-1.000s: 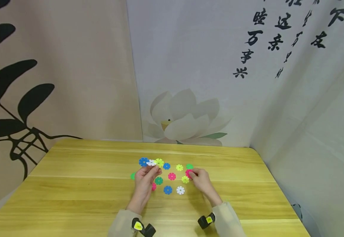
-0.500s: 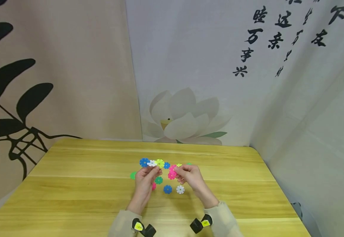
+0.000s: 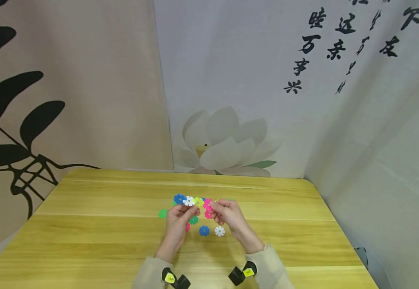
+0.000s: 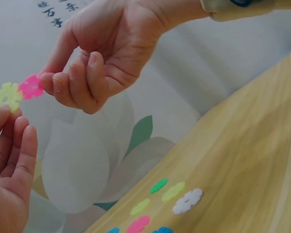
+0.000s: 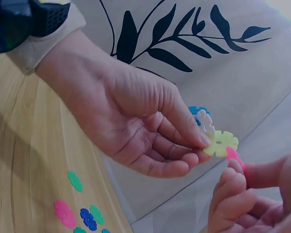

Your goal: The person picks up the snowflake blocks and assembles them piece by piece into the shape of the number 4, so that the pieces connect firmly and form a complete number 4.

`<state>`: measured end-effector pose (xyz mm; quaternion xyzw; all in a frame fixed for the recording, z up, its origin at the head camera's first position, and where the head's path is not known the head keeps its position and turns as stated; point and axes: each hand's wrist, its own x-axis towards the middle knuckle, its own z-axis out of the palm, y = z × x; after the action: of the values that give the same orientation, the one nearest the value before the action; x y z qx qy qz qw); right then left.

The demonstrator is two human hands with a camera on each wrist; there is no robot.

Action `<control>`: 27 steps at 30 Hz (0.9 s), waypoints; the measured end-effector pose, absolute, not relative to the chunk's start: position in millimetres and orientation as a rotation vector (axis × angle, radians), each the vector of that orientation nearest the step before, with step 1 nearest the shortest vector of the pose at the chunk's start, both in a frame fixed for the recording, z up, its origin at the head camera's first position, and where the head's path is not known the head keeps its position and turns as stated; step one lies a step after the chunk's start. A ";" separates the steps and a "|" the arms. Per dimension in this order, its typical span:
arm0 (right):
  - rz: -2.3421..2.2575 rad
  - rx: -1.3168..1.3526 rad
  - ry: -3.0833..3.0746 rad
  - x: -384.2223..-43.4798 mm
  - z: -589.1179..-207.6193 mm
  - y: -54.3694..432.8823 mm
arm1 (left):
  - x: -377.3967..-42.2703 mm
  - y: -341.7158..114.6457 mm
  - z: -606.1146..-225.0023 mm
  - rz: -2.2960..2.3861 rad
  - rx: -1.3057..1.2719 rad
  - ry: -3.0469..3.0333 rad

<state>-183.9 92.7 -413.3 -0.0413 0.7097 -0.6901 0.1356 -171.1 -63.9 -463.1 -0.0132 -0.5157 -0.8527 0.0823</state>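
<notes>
My left hand (image 3: 176, 221) pinches a short chain of notched plastic snowflake discs, held above the table. A blue disc (image 3: 179, 198) is at its far left, a white disc (image 3: 189, 201) in the middle, and a yellow disc (image 4: 8, 96) at the right end, between thumb and fingers. My right hand (image 3: 232, 215) pinches a pink disc (image 4: 31, 86). In both wrist views the pink disc's edge meets the yellow disc's edge, the two set at an angle. Part of the pink disc hides behind the right fingertips.
Loose discs lie on the wooden table (image 3: 285, 224) below the hands, among them a blue disc (image 3: 204, 230), a white disc (image 3: 220, 231) and a green disc (image 3: 163, 213). More lie partly behind the hands. A printed curtain (image 3: 231, 80) hangs behind the table.
My right hand has moved left, bringing the pink disc from over the right-hand discs to the yellow end of the chain. The left hand has shifted slightly right with the chain.
</notes>
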 end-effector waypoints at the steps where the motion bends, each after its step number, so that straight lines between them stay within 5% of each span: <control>1: -1.996 -0.112 2.054 -183.6 -412.7 92.4 | -170.5 -63.4 -462.9 -2.534 -0.043 -1.549; 27: -2.053 0.016 2.175 -175.2 -406.6 75.4 | -165.1 -57.4 -466.9 -2.335 -0.027 -1.524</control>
<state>-175.2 75.4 -406.6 0.0054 0.7252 -0.6844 0.0752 -165.1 -57.4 -466.9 -0.0094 -0.5381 -0.8244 0.1754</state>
